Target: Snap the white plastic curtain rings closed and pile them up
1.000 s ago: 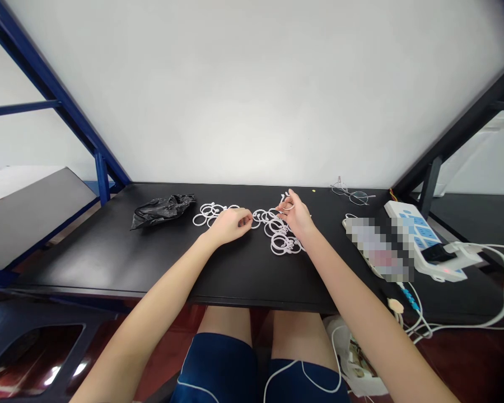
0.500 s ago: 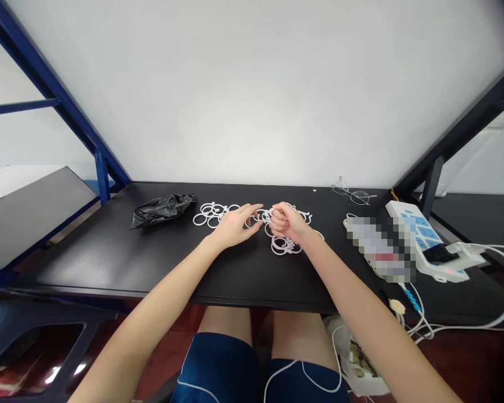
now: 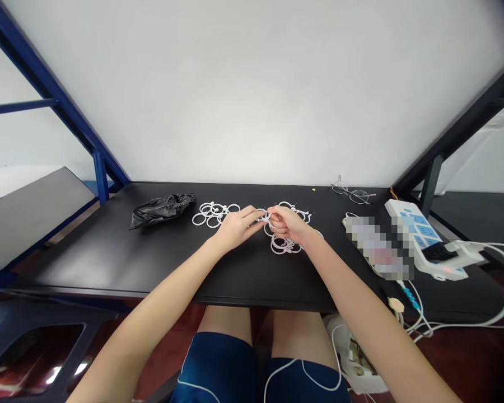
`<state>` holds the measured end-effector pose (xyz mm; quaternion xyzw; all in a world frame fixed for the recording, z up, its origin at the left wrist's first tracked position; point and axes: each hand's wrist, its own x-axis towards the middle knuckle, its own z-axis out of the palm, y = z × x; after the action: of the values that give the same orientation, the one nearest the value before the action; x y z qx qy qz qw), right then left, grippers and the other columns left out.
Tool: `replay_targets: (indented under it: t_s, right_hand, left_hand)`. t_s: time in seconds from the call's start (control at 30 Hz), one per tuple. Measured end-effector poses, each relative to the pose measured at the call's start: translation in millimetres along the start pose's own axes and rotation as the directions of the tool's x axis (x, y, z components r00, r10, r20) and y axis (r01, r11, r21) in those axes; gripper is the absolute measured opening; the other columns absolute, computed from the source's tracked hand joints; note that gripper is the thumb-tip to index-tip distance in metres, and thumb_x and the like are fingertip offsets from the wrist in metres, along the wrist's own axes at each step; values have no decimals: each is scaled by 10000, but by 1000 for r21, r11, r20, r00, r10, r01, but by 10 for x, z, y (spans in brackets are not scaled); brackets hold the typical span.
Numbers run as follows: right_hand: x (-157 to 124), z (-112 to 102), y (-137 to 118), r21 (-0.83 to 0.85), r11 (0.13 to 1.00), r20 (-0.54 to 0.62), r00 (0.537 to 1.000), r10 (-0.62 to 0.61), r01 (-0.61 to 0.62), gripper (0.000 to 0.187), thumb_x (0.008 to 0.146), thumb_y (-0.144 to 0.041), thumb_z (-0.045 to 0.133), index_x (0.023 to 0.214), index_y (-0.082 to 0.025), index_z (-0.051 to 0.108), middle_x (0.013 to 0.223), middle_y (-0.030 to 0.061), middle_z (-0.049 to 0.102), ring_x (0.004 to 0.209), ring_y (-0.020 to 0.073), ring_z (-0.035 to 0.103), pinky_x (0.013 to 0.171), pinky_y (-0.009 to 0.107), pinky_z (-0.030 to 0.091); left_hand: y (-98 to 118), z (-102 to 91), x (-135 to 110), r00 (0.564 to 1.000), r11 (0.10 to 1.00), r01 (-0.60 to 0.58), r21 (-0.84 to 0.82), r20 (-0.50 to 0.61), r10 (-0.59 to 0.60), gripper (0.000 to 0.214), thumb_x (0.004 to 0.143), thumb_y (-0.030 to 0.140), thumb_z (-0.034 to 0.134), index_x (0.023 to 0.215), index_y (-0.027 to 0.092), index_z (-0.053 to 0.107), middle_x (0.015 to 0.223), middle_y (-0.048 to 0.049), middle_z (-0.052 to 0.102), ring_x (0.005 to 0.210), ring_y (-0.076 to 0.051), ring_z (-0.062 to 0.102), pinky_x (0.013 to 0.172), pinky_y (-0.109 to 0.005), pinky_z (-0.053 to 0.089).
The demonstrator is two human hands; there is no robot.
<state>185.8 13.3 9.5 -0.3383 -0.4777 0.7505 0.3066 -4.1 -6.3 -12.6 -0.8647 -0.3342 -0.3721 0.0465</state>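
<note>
Bench (image 3: 109, 263), mid: left hand (image 3: 235, 226) and right hand (image 3: 288, 224) meet fingertip to fingertip, apparently pinching one white ring (image 3: 265, 219) amid loose rings (image 3: 212, 214); bag (image 3: 162, 208) left.

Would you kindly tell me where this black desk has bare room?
The black desk is bare along its front edge, below the crumpled black plastic bag. Crowded: white plastic rings mid-desk, white power strip at right.
</note>
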Motion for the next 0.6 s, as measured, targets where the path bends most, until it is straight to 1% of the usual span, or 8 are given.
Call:
replay_targets:
  t_s: [0.1, 0.2, 0.27, 0.33, 0.43, 0.6]
  right_hand:
    - [0, 17, 11, -24, 999, -20, 999, -44, 43, 274, 771, -288, 540, 581, -215, 357, 406, -119, 229, 343, 33, 99, 292, 153, 119]
    - [12, 26, 25, -33, 993, -76, 991, -112, 110, 195, 725, -250, 578, 627, -212, 413, 419, -127, 244, 340, 28, 114, 301, 154, 108]
    - [19, 34, 30, -49, 989, -125, 982, -144, 139, 184, 692, -216, 613, 641, -209, 436, 419, -130, 252, 342, 23, 129, 310, 152, 102]
    - [24, 49, 33, -64, 986, -159, 974, -162, 154, 216, 671, -202, 650, 638, -206, 437, 416, -131, 262, 346, 19, 145, 318, 149, 109]
    - [28, 91, 48, -87, 979, -189, 962, -197, 184, 282, 672, -244, 708, 625, -202, 433, 412, -124, 291, 350, 14, 165, 329, 151, 123]
    - [54, 159, 110, -149, 951, -279, 911, -303, 270, 414, 661, -381, 789, 589, -195, 426, 396, -109, 324, 343, 15, 201, 330, 165, 125]
  left_hand:
    - [9, -3, -1, 998, 998, -61, 26, 8, 61, 263, 985, 314, 421, 1065, 183, 634, 957, -79, 689, 793, -126, 659, 656, -222, 501]
    - [45, -3, 2, 994, 993, -113, 37, 4, 113, 240, 978, 294, 434, 1056, 190, 635, 962, -73, 694, 804, -126, 665, 656, -221, 507]
    - [71, 2, 5, 989, 989, -145, 34, -5, 145, 214, 971, 280, 450, 1020, 187, 637, 958, -68, 694, 795, -122, 663, 659, -219, 506]
    - [89, 11, 9, 986, 986, -163, 35, -32, 164, 189, 964, 269, 466, 981, 180, 632, 931, -59, 693, 759, -113, 654, 639, -212, 497]
    - [96, 25, 13, 984, 987, -154, 44, -84, 158, 173, 953, 284, 490, 973, 169, 617, 887, -52, 686, 690, -99, 631, 592, -203, 473]
    - [101, 23, 21, 985, 990, -142, 22, -94, 143, 157, 944, 282, 510, 959, 162, 608, 869, -51, 678, 647, -91, 595, 562, -198, 436]
